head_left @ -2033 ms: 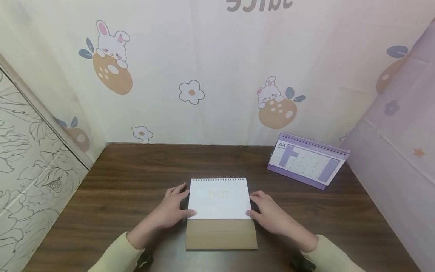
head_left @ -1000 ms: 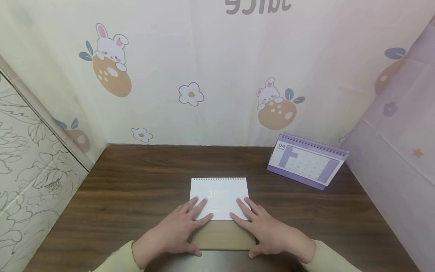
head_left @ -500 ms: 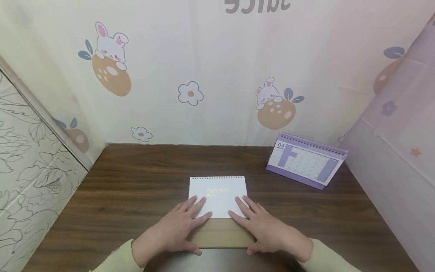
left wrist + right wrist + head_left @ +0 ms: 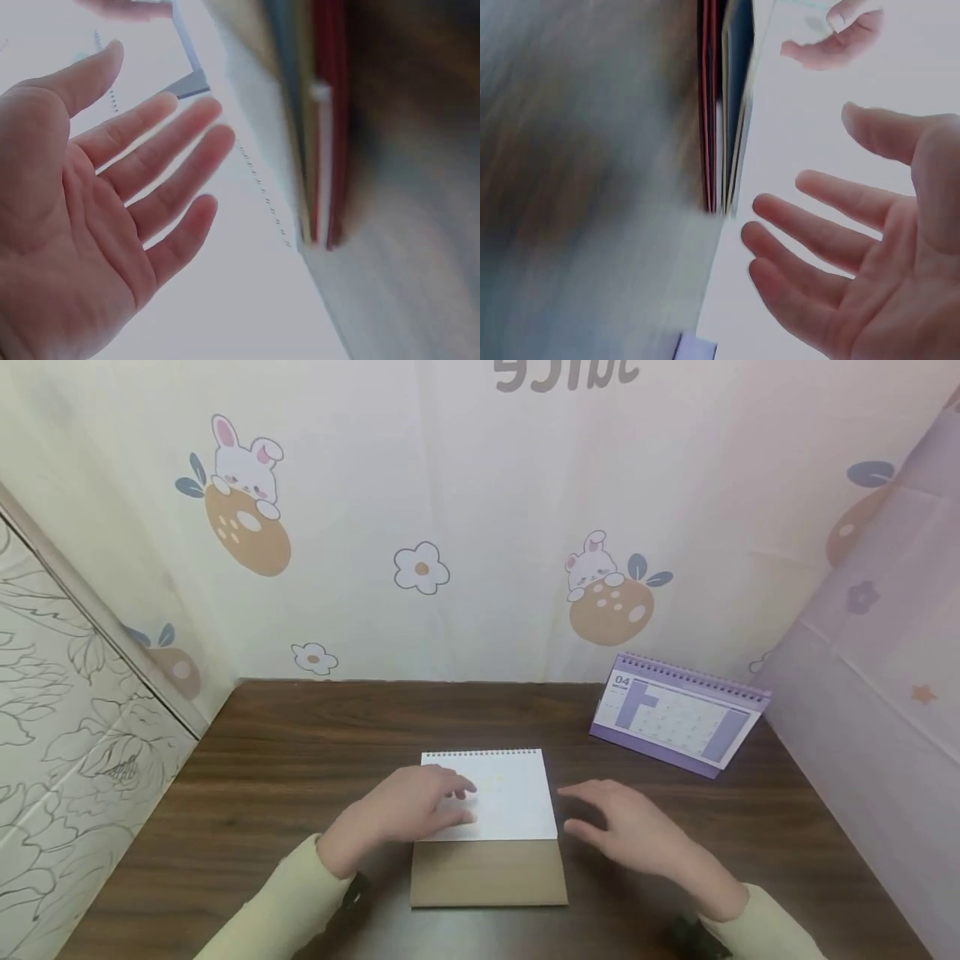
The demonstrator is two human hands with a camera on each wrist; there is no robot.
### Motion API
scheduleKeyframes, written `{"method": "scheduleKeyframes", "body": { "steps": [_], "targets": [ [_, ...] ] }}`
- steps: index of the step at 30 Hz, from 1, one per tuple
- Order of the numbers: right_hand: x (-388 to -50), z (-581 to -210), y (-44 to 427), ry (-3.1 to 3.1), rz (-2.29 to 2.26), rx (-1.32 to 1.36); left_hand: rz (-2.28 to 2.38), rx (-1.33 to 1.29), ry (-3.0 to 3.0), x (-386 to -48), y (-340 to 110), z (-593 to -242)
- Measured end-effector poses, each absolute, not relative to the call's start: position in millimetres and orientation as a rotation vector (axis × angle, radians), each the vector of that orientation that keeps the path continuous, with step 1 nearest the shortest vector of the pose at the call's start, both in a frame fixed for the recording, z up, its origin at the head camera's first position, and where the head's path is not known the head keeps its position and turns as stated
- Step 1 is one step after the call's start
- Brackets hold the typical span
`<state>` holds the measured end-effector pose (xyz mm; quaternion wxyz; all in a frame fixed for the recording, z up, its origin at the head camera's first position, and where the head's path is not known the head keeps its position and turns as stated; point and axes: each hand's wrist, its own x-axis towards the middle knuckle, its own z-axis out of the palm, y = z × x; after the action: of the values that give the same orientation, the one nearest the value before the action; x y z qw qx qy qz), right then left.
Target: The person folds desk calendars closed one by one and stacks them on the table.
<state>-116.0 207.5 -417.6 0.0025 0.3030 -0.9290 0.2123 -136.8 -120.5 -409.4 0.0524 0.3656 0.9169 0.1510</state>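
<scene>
In the head view a desk calendar with a white cover, pale gold lettering and a wire spiral along its top stands on a brown cardboard base. My left hand hovers over the calendar's left part, covering some of the cover. To the right of the calendar is my right hand, apart from its edge. In the left wrist view the left hand has its fingers loosely extended, holding nothing. The right wrist view shows the right hand likewise with relaxed fingers and a bare palm.
A purple desk calendar marked 04 stands at the back right of the dark wooden table. Behind the table hangs a curtain printed with rabbits and flowers. A panel with line-drawn flowers borders the left side.
Both hands, earlier at the calendar's sides and then spread flat over its front, have lifted off. The right hand has moved out to the right; the left has risen over the cover's left part.
</scene>
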Motion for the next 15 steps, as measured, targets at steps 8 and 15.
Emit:
{"method": "scheduleKeyframes", "body": {
  "steps": [8, 15],
  "targets": [
    [-127, -405, 258, -2.767, 0.798, 0.5, 0.696, 1.1, 2.647, -184, -82, -392],
    [-133, -402, 309, -2.649, 0.768, 0.041, 0.941, 0.99, 2.618, -219, -52, -385]
  ]
}}
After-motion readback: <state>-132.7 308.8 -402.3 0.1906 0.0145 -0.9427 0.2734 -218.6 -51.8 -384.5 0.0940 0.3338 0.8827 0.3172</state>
